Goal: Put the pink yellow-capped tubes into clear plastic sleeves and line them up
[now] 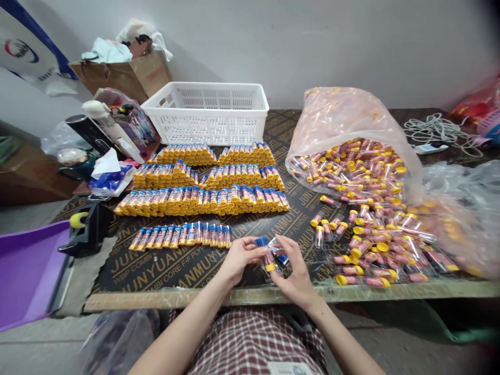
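Note:
Near the table's front edge, my left hand (pixel 241 261) pinches a small clear tube (pixel 269 259) with a yellow cap, pink contents and a blue piece at its upper end. On the other side, my right hand (pixel 296 271) has its fingers closed round the same tube. A shiny blue-and-silver piece (pixel 273 244) shows between the fingers; its exact kind is unclear. A single row of blue-topped tubes (pixel 182 235) lies to the left of my hands. Loose yellow-capped tubes (pixel 375 245) without blue tops spread in a heap to the right.
Stacked finished-looking tubes (pixel 203 200) stand in several rows before a white plastic basket (pixel 207 125). A big translucent bag (pixel 344 114) spills tubes at the right. A black tape dispenser (pixel 88 229) and purple dustpan (pixel 31 276) are at the left; a white cable (pixel 437 130) lies far right.

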The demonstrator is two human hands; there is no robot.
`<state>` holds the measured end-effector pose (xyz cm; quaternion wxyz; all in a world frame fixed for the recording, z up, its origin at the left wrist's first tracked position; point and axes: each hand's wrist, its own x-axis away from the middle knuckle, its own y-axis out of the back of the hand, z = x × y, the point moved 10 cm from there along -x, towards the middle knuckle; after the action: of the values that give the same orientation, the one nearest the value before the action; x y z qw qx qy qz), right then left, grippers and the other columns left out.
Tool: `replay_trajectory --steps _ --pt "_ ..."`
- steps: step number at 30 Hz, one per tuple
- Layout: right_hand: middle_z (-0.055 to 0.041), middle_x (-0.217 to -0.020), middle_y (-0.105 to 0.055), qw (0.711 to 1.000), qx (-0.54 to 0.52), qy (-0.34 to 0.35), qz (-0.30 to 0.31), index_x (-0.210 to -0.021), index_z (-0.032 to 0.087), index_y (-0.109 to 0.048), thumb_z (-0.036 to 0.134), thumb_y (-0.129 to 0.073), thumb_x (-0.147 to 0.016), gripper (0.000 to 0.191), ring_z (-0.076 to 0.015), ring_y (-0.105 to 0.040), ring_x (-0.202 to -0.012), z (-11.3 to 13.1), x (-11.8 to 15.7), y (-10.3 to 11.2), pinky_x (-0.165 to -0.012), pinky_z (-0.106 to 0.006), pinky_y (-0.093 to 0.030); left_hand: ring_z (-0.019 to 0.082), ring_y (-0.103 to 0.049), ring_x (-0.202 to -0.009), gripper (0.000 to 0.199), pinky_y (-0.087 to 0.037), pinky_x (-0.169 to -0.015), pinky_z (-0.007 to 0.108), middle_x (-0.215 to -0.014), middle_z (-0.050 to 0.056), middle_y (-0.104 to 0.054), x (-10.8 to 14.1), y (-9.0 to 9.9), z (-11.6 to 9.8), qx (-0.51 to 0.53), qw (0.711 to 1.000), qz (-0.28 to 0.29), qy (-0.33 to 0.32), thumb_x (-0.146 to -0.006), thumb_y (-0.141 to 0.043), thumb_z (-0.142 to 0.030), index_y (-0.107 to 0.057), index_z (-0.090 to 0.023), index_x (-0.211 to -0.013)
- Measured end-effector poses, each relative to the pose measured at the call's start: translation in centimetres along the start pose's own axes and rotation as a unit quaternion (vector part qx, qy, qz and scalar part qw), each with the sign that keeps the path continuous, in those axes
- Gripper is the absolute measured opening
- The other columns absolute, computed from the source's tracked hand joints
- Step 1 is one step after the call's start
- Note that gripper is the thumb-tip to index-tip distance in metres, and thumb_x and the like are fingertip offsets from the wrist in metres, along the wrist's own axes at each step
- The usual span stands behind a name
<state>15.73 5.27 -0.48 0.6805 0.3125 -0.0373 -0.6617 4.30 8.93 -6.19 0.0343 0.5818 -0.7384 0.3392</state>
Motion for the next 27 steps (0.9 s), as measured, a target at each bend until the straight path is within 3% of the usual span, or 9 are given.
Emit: replay_trajectory --steps 4,8,27 --pt "-0.009 -0.145 -0.024 0.998 -0.028 0.027 0.057 -0.139 0.028 -0.025 0.007 -0.053 -0.064 0.083 -0.0284 -0.038 -0.127 0.5 -0.4 -0.7 -0.099 -0.047 -0.042 0.011 -0.06 -0.057 0.037 -0.047 -0.055 0.021 -0.071 0.006 -0.068 0.2 -1.1 1.4 -0.045 0.997 0.058 0.026 -0.057 -0.079 -0.035 -0.068 -0.009 -0.079" --pt "-0.0083 -0.137 -0.04 0.993 -0.034 0.043 0.108 -0.139 0.026 -0.025 0.007 -0.051 -0.061 0.084 -0.0262 -0.042 -0.125 0.9 -0.3 -1.6 -0.104 -0.047 -0.037 0.011 -0.06 -0.056 0.034 -0.047 -0.054 0.021 -0.069 0.006 -0.067 0.2 -1.4 2.1 -0.062 0.995 0.077 0.034 -0.059 -0.078 -0.034 -0.069 -0.009 -0.08" --pt "-0.0092 -0.135 -0.044 0.992 -0.083 0.027 0.095 -0.138 0.023 -0.026 0.007 -0.049 -0.059 0.084 -0.025 -0.045 -0.123 0.5 0.1 -1.8 -0.104 -0.043 -0.037 0.013 -0.059 -0.055 0.037 -0.048 -0.054 0.024 -0.067 0.006 -0.066 0.6 -1.5 2.2 -0.058 0.995 0.065 0.039 -0.056 -0.079 -0.037 -0.068 -0.009 -0.078"
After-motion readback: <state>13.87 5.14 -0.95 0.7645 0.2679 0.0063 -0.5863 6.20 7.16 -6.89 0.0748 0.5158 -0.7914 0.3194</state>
